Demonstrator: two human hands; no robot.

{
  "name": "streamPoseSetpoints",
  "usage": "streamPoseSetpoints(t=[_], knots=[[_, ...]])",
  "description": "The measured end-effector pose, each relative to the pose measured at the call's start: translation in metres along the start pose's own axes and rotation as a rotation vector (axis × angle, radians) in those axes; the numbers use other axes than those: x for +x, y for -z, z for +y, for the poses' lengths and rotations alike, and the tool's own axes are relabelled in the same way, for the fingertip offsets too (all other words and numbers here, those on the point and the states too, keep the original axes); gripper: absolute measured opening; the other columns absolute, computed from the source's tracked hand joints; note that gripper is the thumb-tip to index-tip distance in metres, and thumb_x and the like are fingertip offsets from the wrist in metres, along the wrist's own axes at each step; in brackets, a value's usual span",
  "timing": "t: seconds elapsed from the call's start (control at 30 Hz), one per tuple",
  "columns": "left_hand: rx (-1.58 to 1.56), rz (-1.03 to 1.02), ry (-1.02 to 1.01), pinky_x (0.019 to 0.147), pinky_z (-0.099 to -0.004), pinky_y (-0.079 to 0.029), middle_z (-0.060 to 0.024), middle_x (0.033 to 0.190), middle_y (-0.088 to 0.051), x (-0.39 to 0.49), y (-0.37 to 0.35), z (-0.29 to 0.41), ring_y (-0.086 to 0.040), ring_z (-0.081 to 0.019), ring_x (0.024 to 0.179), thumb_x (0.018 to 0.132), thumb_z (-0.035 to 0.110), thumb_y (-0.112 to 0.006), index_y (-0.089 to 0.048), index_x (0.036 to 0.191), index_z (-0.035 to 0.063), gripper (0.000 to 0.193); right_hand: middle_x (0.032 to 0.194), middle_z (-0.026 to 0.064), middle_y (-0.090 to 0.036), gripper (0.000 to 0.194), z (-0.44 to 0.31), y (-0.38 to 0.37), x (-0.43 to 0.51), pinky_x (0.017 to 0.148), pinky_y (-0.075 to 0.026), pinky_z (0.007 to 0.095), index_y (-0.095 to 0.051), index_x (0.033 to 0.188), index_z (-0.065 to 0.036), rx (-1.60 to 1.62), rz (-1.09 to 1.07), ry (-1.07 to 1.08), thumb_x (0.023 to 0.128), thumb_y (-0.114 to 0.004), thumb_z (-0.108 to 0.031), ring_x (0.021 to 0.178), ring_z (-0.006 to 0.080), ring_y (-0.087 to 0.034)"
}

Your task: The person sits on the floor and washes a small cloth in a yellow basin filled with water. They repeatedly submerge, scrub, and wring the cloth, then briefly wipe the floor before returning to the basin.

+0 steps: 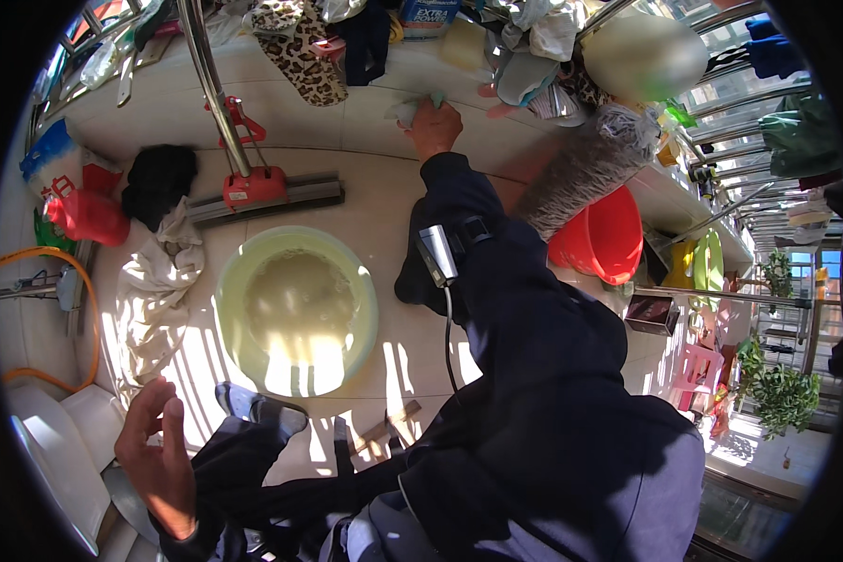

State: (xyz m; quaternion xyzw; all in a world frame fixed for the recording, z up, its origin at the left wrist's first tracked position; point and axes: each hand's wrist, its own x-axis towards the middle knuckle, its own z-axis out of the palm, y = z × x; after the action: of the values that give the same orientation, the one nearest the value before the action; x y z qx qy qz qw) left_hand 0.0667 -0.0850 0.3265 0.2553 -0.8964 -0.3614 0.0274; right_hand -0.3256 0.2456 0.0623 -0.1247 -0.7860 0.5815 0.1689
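My right hand (435,126), at the end of a dark sleeve, reaches to the tiled ledge at the top of the view. Its fingers are closed on a small pale green piece, perhaps a cloth or soap; the hand partly hides it. Below on the floor stands a pale green plastic basin (226,309) holding cloudy water with some bubbles. At the lower left, my left hand (158,449) is raised with nothing in it, its fingers apart from the thumb. Beyond its fingertips, a crumpled off-white cloth (158,302) lies on the floor left of the basin.
A mop with a red head (254,188) stands above the basin, beside a black cloth (160,179) and a red plastic jug (91,216). On the right are a red bucket (604,235) and a tall plastic-wrapped bundle (583,172). Leopard-print fabric (309,70) hangs over the ledge.
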Motion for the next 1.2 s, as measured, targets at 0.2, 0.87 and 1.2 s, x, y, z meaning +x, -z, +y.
streamPoseSetpoints(t=[0.2, 0.87, 1.2], knots=[[0.025, 0.020, 0.034, 0.072, -0.0291, -0.049, -0.0131, 0.097, -0.070, -0.005, 0.010, -0.011, -0.065, -0.0190, 0.084, 0.090, 0.016, -0.065, -0.066, 0.109, -0.0042, 0.028, 0.101, 0.0213, -0.064, 0.043, 0.021, 0.106, 0.028, 0.052, -0.058, 0.0413, -0.056, 0.109, 0.007, 0.385, 0.186, -0.274, 0.098, -0.050, -0.034, 0.071, 0.0356, -0.069], [-0.028, -0.056, -0.024, 0.075, -0.0295, -0.050, -0.0144, 0.101, -0.070, 0.000, -0.007, 0.002, -0.066, -0.0199, 0.089, 0.091, 0.014, -0.066, -0.064, 0.113, -0.0054, 0.030, 0.097, 0.0229, -0.063, 0.033, 0.057, 0.102, 0.048, 0.049, -0.055, 0.0428, -0.048, 0.121, 0.000, 0.446, 0.274, -0.319, 0.099, -0.047, -0.024, 0.065, 0.0380, -0.067], [-0.041, -0.087, -0.066, 0.071, -0.0257, -0.050, -0.0099, 0.089, -0.067, 0.006, -0.014, 0.001, -0.063, -0.0146, 0.081, 0.091, 0.010, -0.066, -0.062, 0.110, -0.0051, 0.025, 0.088, 0.0162, -0.064, 0.017, 0.104, 0.119, 0.089, 0.044, -0.051, 0.0371, -0.052, 0.110, -0.006, -0.229, 0.218, -0.039, 0.095, -0.048, -0.012, 0.060, 0.0278, -0.065]])
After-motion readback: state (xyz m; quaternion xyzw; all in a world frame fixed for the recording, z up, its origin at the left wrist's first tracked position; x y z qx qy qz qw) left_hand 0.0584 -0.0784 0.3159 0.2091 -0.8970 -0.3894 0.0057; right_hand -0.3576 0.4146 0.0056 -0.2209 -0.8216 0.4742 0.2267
